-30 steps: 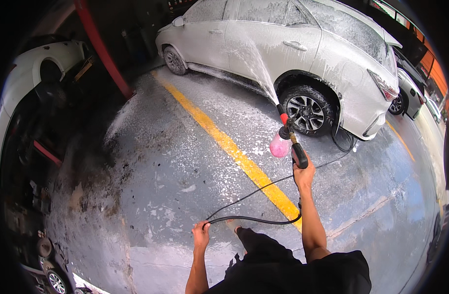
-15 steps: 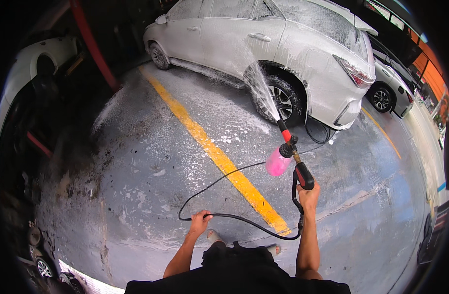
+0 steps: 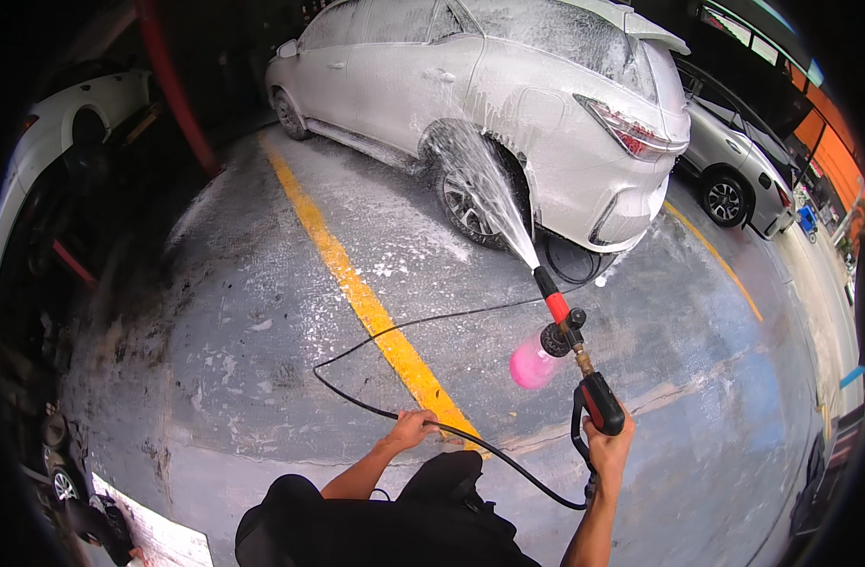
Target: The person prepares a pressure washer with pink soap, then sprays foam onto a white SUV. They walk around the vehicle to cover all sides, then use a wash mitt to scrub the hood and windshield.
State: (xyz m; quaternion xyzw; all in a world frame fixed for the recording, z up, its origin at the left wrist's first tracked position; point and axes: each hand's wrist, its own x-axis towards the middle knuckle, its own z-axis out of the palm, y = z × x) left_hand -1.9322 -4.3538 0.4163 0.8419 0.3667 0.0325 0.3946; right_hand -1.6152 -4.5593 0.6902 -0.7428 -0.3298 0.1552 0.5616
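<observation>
Black spray gun (image 3: 575,329) juts beyond the right hand (image 3: 612,444) curled round its grip (image 3: 601,403); left hand (image 3: 412,428) clasps hose (image 3: 515,465).

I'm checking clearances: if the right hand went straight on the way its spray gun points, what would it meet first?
Probably the rear wheel of the white car, the spray gun touching before the right hand; depth is unclear.

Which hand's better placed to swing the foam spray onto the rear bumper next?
Probably your right hand: it grips the foam gun spraying toward the rear wheel; your left hand holds only the black hose.
</observation>
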